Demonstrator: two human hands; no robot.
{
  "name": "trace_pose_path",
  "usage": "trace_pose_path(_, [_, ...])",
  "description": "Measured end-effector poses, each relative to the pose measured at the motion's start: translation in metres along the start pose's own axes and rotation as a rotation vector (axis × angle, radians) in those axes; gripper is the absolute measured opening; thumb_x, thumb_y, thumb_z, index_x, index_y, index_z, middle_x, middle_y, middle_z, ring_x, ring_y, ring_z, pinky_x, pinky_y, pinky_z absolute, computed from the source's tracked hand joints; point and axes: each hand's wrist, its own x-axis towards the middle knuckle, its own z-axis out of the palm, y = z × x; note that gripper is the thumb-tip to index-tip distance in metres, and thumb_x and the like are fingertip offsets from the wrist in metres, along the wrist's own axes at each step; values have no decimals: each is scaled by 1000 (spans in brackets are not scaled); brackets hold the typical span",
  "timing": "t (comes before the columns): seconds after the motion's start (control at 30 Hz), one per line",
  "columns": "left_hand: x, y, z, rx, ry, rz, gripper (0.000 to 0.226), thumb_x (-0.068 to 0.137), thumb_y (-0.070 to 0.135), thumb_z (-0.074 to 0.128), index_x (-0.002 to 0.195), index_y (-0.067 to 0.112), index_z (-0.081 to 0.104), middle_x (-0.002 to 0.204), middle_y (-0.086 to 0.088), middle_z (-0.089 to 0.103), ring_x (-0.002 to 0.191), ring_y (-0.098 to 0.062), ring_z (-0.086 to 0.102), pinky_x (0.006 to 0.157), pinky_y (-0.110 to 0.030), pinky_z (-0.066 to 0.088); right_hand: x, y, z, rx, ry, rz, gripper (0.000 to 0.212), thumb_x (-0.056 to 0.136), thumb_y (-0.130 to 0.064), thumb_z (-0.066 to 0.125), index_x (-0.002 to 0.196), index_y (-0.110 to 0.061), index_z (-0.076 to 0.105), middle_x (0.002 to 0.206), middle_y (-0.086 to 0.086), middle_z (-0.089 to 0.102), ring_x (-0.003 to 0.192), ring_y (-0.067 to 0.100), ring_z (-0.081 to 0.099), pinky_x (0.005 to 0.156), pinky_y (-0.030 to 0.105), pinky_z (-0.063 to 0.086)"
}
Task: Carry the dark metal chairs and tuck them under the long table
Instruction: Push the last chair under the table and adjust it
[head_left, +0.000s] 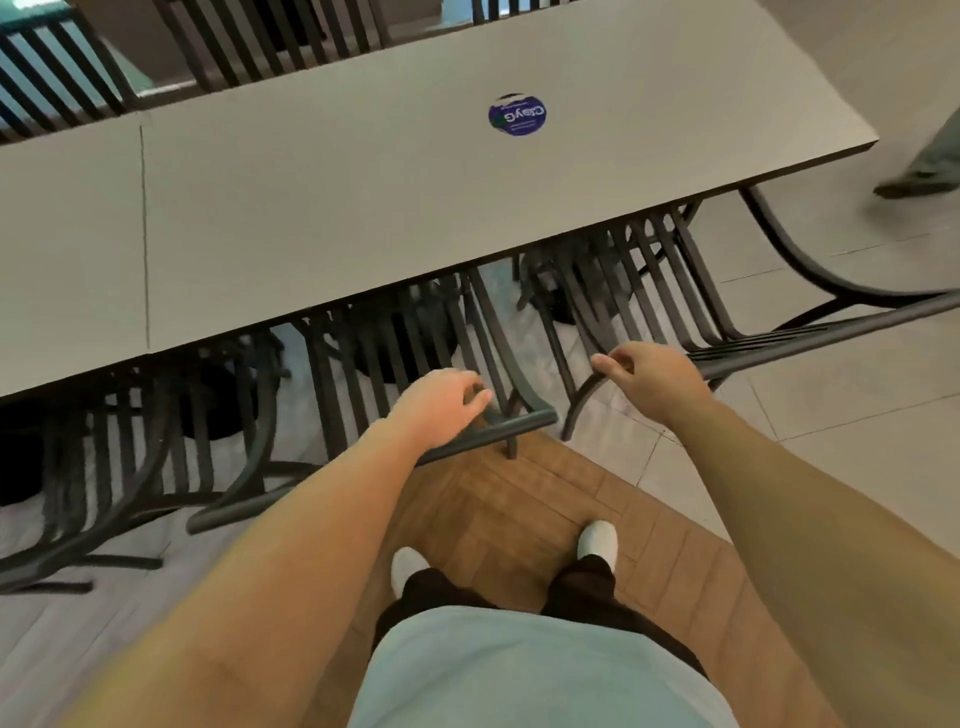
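A long grey table (332, 218) runs across the view, with three dark metal slatted chairs pushed under its near edge. My left hand (444, 405) grips the top rail of the middle chair (522, 422) near the rail's right end. My right hand (647, 379) curls round the left end of the top rail of the right chair (810, 332), which stands at an angle with its rail reaching out toward the right. The left chair (130, 467) stands untouched, its seat under the tabletop. The chair seats are mostly hidden by the table.
A round blue sticker (517, 114) lies on the tabletop. More dark chairs (249, 47) line the table's far side. Another person's leg and shoe (914, 179) pass beyond the table's right end. I stand on a brown wood-pattern floor patch (519, 499) among pale tiles.
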Motion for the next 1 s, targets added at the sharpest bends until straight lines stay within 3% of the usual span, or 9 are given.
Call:
trace_pose_path(0.17, [32, 88, 29, -12, -17, 8, 44, 107, 49, 47, 137, 22, 63, 122, 0, 70, 108, -20, 66, 93, -41, 55, -3, 83, -46, -11, -18, 51, 48, 100, -65, 46, 96, -20, 65, 86, 0, 65, 85, 24, 61, 70, 39, 47])
trace_pose_path(0.4, [79, 178, 42, -9, -93, 80, 48, 108, 48, 46, 146, 22, 57, 141, -3, 62, 125, -22, 60, 105, -38, 50, -3, 164, -93, 0, 1, 165, 47, 99, -65, 48, 101, -21, 66, 87, -1, 69, 84, 20, 64, 75, 39, 53])
trace_pose_path(0.63, [137, 215, 37, 32, -188, 155, 49, 107, 49, 48, 147, 23, 55, 138, -2, 64, 122, -21, 62, 105, -36, 51, 9, 200, -114, -31, 2, 242, 51, 98, -66, 50, 110, -21, 68, 103, 1, 71, 95, 22, 64, 82, 40, 54])
trace_pose_path(0.8, [161, 233, 34, 29, -220, 126, 52, 106, 52, 49, 148, 22, 54, 134, -3, 67, 116, -20, 66, 102, -34, 53, 25, 224, -119, -49, -28, 231, 56, 99, -63, 52, 131, -18, 63, 118, 2, 69, 106, 23, 63, 88, 40, 53])
trace_pose_path(1.0, [174, 253, 52, 15, -280, 36, 59, 104, 58, 48, 149, 22, 53, 136, -5, 65, 118, -21, 65, 99, -33, 53, 53, 271, -128, -96, -108, 151, 58, 93, -70, 55, 122, -21, 65, 113, 1, 66, 101, 20, 62, 84, 35, 53])
